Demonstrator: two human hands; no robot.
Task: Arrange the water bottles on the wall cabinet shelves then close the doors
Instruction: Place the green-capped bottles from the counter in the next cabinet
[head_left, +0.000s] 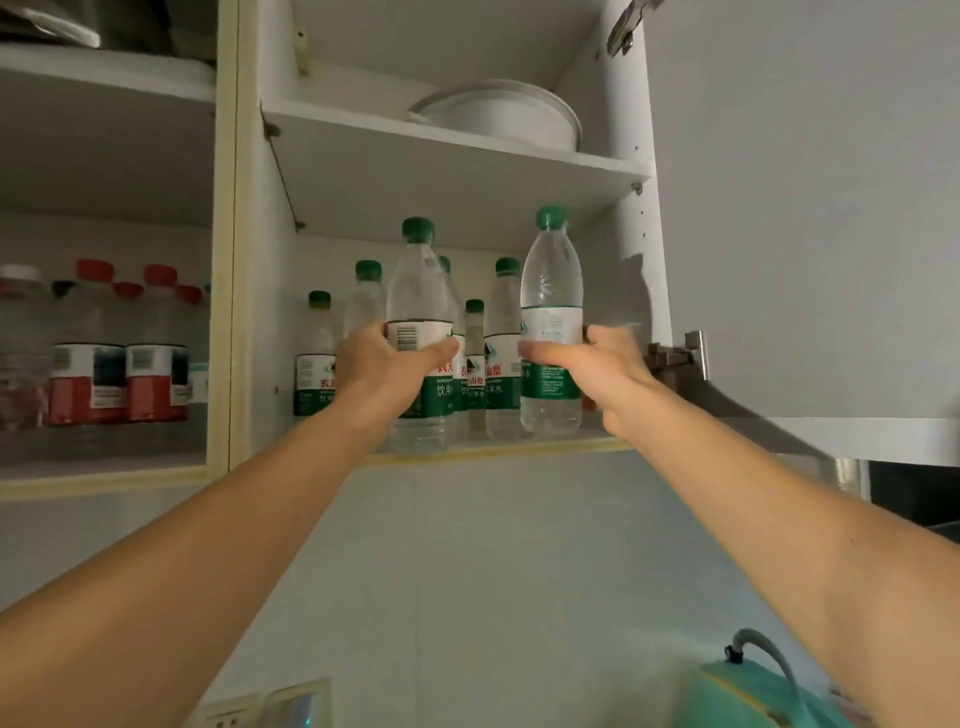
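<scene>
**Two full bottles going onto the lower shelf**

We hold one green-capped bottle in each hand. Our left hand (387, 358) wraps the label band of the left bottle (420, 332), thumb across the front; our right hand (587, 364) curls round the right bottle (551, 322) just below mid-height. Both stand upright at the front edge of the lower shelf (498, 448), ahead of the green-capped bottles already stored (501, 343).

They look full, so we judge them fairly heavy, with thin clear walls that give under a squeeze; the labelled waist is the surest grip. Each is clear plastic, ribbed near the base, with a white-and-green label. The cabinet door (805, 208) stands open at the right.
</scene>
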